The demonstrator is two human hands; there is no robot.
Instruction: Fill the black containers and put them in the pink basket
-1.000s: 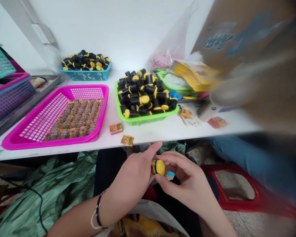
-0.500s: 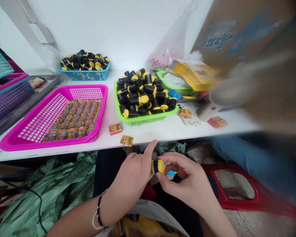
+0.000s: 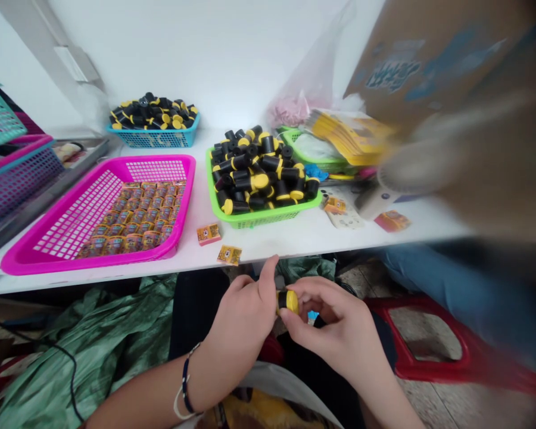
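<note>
Yellow-capped tube [image 3: 287,301] pinched between both hands at lower centre.
Left hand [image 3: 243,322] clasps its body, right hand [image 3: 339,328] fingers its cap, below the white table [image 3: 295,235] edge.

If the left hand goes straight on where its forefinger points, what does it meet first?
Left hand would probably meet the table edge, right of the yellow packet; depth unclear, it might pass beneath.

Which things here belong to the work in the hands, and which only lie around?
In hand: yellow-capped tube, pinched between left hand and right hand; probably also the green basket of like tubes and the loose orange labels beside it.
Lying about: blue basket, cardboard box, plastic bag, green cloth, red stool.
</note>
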